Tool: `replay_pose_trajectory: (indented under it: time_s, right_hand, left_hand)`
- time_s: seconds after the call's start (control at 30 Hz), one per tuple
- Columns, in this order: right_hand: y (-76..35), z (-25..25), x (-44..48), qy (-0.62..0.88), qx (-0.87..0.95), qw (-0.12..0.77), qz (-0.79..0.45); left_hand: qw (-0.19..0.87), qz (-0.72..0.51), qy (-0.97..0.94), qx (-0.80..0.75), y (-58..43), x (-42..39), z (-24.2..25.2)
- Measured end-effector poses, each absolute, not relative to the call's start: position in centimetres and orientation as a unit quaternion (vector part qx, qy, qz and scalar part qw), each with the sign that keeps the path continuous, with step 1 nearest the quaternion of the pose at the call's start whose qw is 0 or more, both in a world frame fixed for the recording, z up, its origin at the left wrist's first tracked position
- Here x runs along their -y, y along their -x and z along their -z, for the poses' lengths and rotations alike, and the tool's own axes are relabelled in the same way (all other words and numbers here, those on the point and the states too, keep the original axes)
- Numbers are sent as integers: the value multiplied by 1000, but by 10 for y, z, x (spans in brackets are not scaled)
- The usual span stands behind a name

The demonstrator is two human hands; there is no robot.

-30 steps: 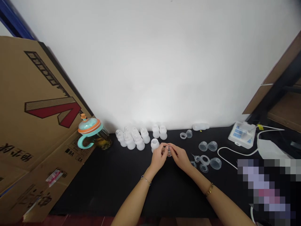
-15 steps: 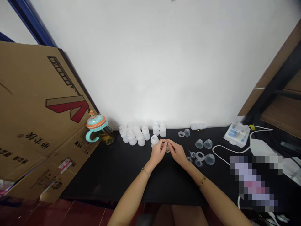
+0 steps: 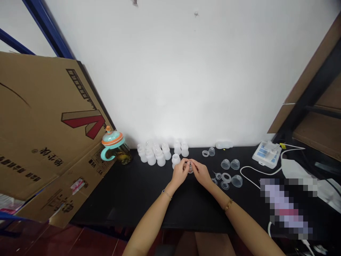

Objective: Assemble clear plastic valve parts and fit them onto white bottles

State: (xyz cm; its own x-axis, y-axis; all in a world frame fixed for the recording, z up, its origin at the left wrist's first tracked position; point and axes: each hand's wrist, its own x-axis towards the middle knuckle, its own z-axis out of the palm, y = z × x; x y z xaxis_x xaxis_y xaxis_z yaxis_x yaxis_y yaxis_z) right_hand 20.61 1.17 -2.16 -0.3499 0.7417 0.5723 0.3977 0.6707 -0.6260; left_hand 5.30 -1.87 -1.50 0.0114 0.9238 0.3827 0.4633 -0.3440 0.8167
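Clear piece [image 3: 190, 170] in two hands [image 3: 180, 172], four domes [image 3: 237, 181]

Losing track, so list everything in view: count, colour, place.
Bottles: about nine, white, centre
Domes: four, clear, right
Rings: two, translucent, right
Small parts: about three, clear, right
Long object: one, whitish, by wall
Jug: one, teal-orange, left
Cardboard: several, brown, both sides
Case: one, white, right
Cables: some, white, right
Sheeting: some, white, right
Blurred patch: one, purplish, right
Frame: one, blue, top left
Table: one, black, beneath
Wall: one, white, behind
Floor: one, red, below
Held piece: one, clear, between hands
Left hand, right hand: two, bare, centre
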Motion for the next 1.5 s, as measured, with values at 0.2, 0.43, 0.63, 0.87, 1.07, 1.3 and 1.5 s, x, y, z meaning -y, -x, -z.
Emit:
replay_pose_trajectory:
  time_s: [0.2, 0.43, 0.63, 0.87, 1.07, 1.3, 1.5]
  right_hand:
    - [-206, 21, -11, 360, 797, 443, -196]
    - [-207, 17, -9, 360, 798, 438, -203]
    - [-207, 18, -10, 363, 797, 441, -196]
    - [-207, 18, -10, 356, 800, 442, -193]
    - [-206, 17, -10, 358, 801, 445, -179]
    - [-207, 20, -11, 360, 802, 447, -167]
    - [-207, 20, -12, 352, 803, 456, -152]
  left_hand:
    - [242, -477, -667, -519, -54, 20, 12]
    - [235, -474, -671, -520, -53, 20, 11]
    - [230, -471, -675, -519, -52, 21, 11]
    - [219, -472, -677, -520, -52, 20, 12]
    - [221, -466, -677, -525, -52, 20, 11]
    - [215, -461, -683, -524, -51, 18, 13]
    - [208, -460, -690, -519, -51, 19, 12]
